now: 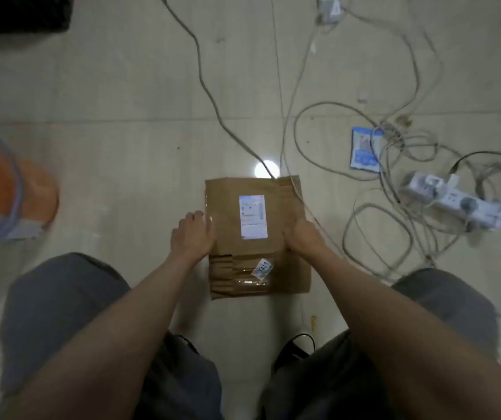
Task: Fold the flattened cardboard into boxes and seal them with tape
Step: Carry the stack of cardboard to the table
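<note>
The flattened cardboard (258, 237) is lying flat on the tiled floor (122, 153), directly in front of the squatting person and between their knees (61, 298), where both arms can reach it without leaning. Its upper face is carrying a white shipping label (253, 216) near the middle and a small crumpled sticker (263, 268) over strips of old clear tape toward the near edge, so this looks to be a used carton being rebuilt.

The left hand (193, 234) is lying at the cardboard's left edge, fingers extended and close together, pointing away from the person; it seems to be steadying or squaring that side. The right hand (300, 234) is sitting at the right edge with its fingers curling over the cardboard, apparently gripping it, probably so the panel can be lifted and opened out into a tube. Whether the fingertips are going under the edge cannot be told. I judge the folding to be only starting, since no wall is standing yet.

A grey cable (213, 101) is running across the floor and passing over the cardboard's far right corner; it could snag as the box rises. Farther right, well apart, a power strip (455, 201) is sitting among tangled cords beside a blue-and-white packet (366, 150). An orange object (0, 189) is lying by the floor's left side. No tape roll is showing.
</note>
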Available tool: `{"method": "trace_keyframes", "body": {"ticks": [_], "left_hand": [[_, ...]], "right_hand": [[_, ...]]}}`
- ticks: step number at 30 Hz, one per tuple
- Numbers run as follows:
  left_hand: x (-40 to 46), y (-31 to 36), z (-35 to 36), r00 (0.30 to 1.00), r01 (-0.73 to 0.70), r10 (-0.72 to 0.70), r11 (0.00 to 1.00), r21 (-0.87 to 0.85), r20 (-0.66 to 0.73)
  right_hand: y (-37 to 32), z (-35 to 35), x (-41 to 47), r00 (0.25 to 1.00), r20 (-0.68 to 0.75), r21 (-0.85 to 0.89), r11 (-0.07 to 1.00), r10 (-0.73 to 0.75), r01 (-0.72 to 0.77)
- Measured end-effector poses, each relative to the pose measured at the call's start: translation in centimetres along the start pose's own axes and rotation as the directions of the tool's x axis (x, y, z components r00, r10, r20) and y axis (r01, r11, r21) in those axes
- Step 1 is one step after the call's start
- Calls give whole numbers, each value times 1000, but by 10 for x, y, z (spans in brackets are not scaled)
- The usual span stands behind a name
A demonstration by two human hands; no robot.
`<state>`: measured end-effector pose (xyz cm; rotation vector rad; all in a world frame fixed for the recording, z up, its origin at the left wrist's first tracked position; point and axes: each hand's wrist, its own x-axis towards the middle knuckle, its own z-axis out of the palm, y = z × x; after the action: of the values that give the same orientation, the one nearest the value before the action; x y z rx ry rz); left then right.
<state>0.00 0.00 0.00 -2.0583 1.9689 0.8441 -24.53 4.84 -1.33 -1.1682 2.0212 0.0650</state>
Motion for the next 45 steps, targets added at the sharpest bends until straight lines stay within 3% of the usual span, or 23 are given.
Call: {"method": "trace_keyframes", "body": {"ticks": [4, 7, 10, 14, 17, 20, 25, 28, 34, 40, 45], "left_hand": [[9, -15, 58, 991, 33, -29, 999, -23, 127], [13, -24, 87, 980, 57, -37, 994, -96, 194], [16, -31, 103, 973, 93, -49, 977, -191, 224], [22, -42, 114, 975, 178, -119, 921, -346, 185], [28, -38, 104, 952, 305, -277, 869, -389, 126], [38, -37, 111, 910, 409, -402, 827, -387, 102], [39, -40, 124, 874, 466, -486, 832, -301, 11], [36, -52, 119, 857, 467, -513, 820, -331, -60], [22, -74, 74, 823, 432, -556, 747, -506, -118], [-32, -95, -25, 737, 517, -663, 677, -524, -129], [-81, -86, -134, 755, 464, -636, 690, -556, -159]], "right_hand": [[26, 33, 11, 993, 20, -15, 993, 115, -114], [26, 49, 6, 983, -51, 20, 985, 174, -173], [29, 59, 9, 964, -104, 159, 961, 245, -227], [27, 66, 14, 962, -82, 371, 904, 262, -214], [23, 72, 21, 962, -52, 298, 924, 268, -241], [23, 85, 34, 963, 1, 352, 901, 271, -254], [24, 106, 48, 944, -76, 295, 911, 322, -287], [17, 113, 48, 958, -123, 277, 936, 261, -219], [-27, 108, 30, 973, -108, 347, 925, 206, -157], [-102, 68, -28, 998, -35, 405, 914, 55, -36], [-157, -9, -91, 989, -115, 507, 851, -91, 137]]}}
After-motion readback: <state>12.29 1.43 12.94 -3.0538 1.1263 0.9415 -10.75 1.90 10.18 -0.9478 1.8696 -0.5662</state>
